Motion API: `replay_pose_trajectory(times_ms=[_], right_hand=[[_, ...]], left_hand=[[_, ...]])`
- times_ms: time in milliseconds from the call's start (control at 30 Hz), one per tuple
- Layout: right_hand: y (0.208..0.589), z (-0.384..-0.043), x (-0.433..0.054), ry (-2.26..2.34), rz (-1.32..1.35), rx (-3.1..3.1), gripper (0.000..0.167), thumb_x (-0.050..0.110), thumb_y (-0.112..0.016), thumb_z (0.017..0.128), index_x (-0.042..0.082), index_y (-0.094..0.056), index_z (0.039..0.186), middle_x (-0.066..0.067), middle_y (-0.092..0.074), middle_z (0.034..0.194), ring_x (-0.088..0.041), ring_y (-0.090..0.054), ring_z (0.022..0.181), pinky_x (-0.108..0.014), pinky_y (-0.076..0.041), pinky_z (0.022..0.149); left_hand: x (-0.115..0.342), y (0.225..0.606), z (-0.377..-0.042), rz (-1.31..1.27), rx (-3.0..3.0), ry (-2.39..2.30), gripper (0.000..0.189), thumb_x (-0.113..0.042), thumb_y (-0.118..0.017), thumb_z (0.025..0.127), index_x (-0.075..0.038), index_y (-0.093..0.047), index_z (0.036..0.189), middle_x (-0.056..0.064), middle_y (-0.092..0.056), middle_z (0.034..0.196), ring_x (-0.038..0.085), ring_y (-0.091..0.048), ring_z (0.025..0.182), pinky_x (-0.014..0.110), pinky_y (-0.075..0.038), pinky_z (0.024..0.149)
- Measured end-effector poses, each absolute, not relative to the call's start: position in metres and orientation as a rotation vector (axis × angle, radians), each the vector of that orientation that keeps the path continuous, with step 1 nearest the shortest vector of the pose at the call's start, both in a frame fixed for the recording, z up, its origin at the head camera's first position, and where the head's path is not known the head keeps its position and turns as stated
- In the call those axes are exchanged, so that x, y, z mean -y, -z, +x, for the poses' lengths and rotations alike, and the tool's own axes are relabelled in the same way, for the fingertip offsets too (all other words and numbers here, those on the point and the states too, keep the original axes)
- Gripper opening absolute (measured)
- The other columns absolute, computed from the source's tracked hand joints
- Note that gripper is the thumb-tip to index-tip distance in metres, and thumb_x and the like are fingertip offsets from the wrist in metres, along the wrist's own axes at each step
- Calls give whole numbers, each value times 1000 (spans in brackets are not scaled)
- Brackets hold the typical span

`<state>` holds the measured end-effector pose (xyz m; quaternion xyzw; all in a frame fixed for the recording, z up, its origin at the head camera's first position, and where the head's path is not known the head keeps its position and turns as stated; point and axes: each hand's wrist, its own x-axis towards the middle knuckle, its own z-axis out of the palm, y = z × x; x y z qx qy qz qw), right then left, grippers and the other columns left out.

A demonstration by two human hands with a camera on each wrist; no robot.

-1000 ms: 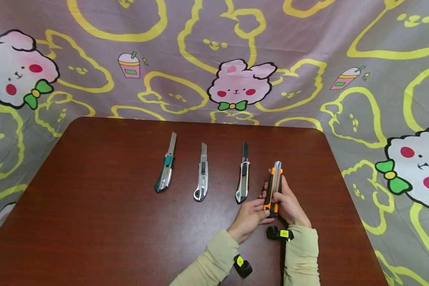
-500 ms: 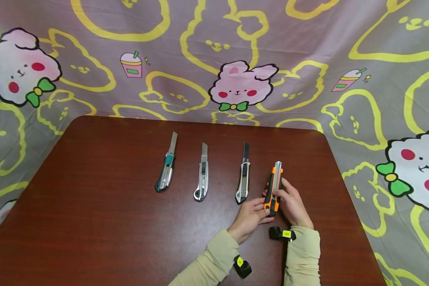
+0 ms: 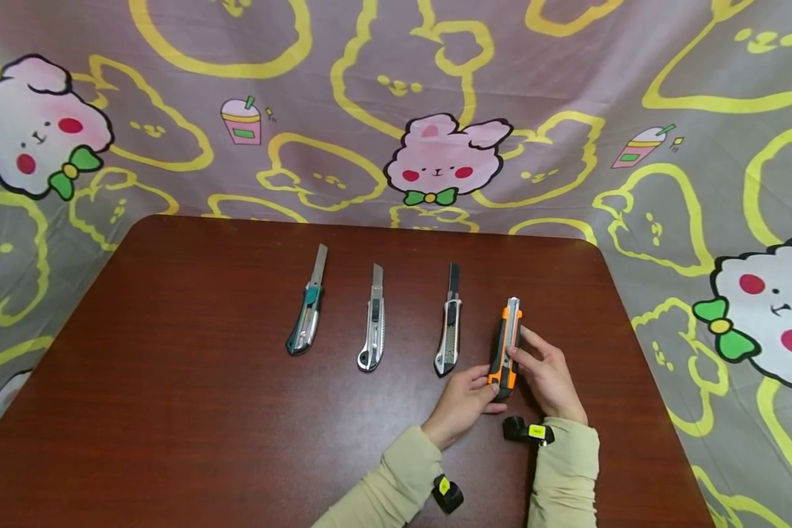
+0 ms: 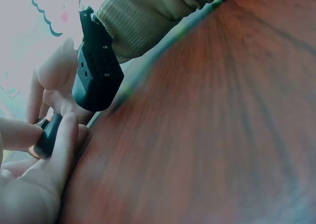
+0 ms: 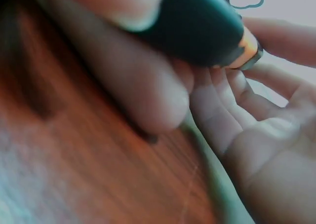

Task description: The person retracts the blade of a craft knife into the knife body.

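Observation:
An orange and black utility knife (image 3: pixel 511 330) is held between both hands, its metal tip pointing away and no blade seen beyond it. My left hand (image 3: pixel 458 405) pinches the knife's rear end, thumb on top; the left wrist view shows the black butt (image 4: pixel 48 137) between thumb and finger. On the knife's right side, my right hand (image 3: pixel 554 378) holds it with the thumb at the middle of its upper face and the other fingers partly hidden. In the right wrist view, those fingers (image 5: pixel 217 100) lie below the knife's body.
Left of the hands, three more utility knives lie in a row with blades extended: a silver one with a black blade (image 3: pixel 449 330), a silver one (image 3: pixel 373 330) and a teal-and-silver one (image 3: pixel 306 315). The brown table (image 3: pixel 204 411) meets a patterned cloth (image 3: pixel 343 95) at its back.
My right hand has shifted slightly right, and its fingertips no longer show on the knife's left side. The left hand keeps its grip; the other knives stay put.

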<state>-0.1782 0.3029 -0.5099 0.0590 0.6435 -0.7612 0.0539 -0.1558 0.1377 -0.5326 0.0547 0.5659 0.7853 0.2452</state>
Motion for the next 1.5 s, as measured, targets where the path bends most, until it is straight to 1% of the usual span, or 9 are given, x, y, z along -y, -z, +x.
replay_pose_trajectory(times_ms=[200, 400, 467, 533, 667, 900, 1300, 1400, 1500], right_hand=[[512, -179, -304, 2301, 394, -2072, 60, 9, -65, 92, -3, -39, 145, 11, -65, 105, -2, -64, 87, -17, -58, 75], [516, -179, -302, 2268, 660, -2175, 52, 11, -69, 88, 1, -52, 137, 13, -66, 96, -1, -64, 82, -15, -58, 70], [517, -180, -302, 2261, 743, -2201, 49, 10, -70, 87, 1, -56, 133, 12, -66, 93, -1, -63, 80, -15, -58, 69], [519, -181, -302, 2274, 793, -2220, 47, 8, -71, 86, -1, -58, 130, 12, -66, 90, -1, -62, 79, -14, -57, 68], [520, -182, -300, 2300, 843, -2245, 45, 3, -72, 83, -3, -61, 126, 14, -69, 84, 0, -63, 77, -13, -57, 68], [519, -184, -294, 2181, 810, -2328, 48, 9, -76, 81, 2, -63, 126, 20, -69, 82, 3, -64, 80, -11, -56, 70], [513, -194, -287, 2100, 797, -2432, 42, 10, -76, 82, 6, -67, 123, 20, -69, 86, 4, -66, 77, -13, -58, 68], [512, -196, -287, 2051, 791, -2497, 39, 10, -75, 83, 7, -68, 121, 14, -70, 89, 6, -65, 75, -12, -57, 67], [512, -194, -287, 1993, 787, -2547, 37, 11, -74, 84, 6, -68, 120, -4, -72, 102, 7, -63, 74, -11, -57, 65]], left_hand=[[-139, 529, -148, 215, -1768, -2019, 41, 0, -52, 93, 9, -49, 133, 22, -68, 108, 29, -73, 81, 25, -62, 67], [-124, 506, -151, 396, -2348, -1819, 27, -6, -59, 89, -2, -65, 115, 4, -69, 89, -1, -60, 62, 11, -52, 59], [-117, 501, -156, 420, -2592, -1755, 25, -8, -62, 87, -5, -68, 110, 1, -66, 88, 0, -56, 69, 12, -48, 65], [-111, 500, -161, 356, -2749, -1715, 26, -10, -65, 85, -9, -69, 110, 1, -62, 94, 9, -54, 82, 18, -47, 74], [-100, 504, -169, 125, -2798, -1671, 38, -12, -69, 81, -11, -65, 119, 6, -57, 107, 21, -46, 98, 32, -43, 85], [-93, 514, -175, 65, -2789, -1614, 52, -12, -74, 79, -2, -57, 127, 13, -58, 114, 26, -46, 100, 38, -43, 87], [-97, 519, -181, 80, -2802, -1502, 57, -22, -71, 83, -6, -53, 135, 10, -54, 114, 25, -44, 104, 39, -40, 93], [-97, 518, -183, 81, -2809, -1490, 56, -22, -71, 83, -6, -53, 134, 10, -54, 114, 25, -43, 104, 39, -40, 93], [-97, 518, -182, 86, -2809, -1496, 56, -22, -72, 83, -5, -54, 133, 11, -54, 113, 25, -43, 103, 40, -40, 92]])
